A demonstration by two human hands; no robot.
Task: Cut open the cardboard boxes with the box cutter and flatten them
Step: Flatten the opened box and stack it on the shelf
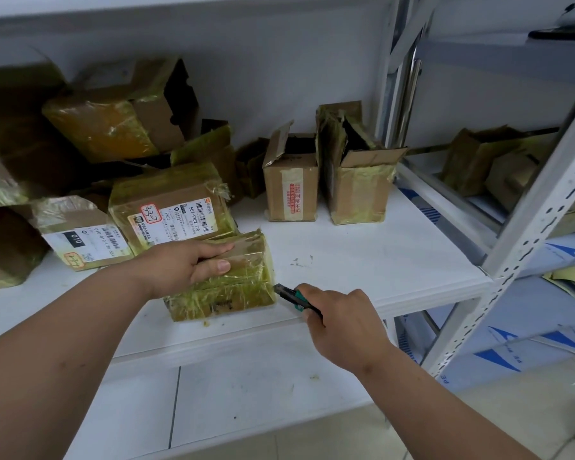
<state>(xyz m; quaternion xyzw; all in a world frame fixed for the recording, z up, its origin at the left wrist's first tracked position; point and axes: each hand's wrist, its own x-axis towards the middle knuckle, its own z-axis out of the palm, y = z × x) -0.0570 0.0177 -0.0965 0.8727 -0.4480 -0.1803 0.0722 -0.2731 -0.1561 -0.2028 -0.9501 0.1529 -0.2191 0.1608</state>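
Fingers (213,249) grip taped box (226,287); right hand (339,313) holds box cutter (292,295).

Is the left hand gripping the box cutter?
No, the left hand holds the taped box, while the right hand grips the box cutter.

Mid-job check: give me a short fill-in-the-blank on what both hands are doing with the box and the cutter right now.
1. The left hand grips the top of the taped box at the shelf's ____ edge.
2. The right hand holds the ____ by its green handle.
3. The cutter's tip meets the taped box at its ____ side.
4. The two upright boxes behind have their top flaps ____.

Missing words: front; box cutter; right; open
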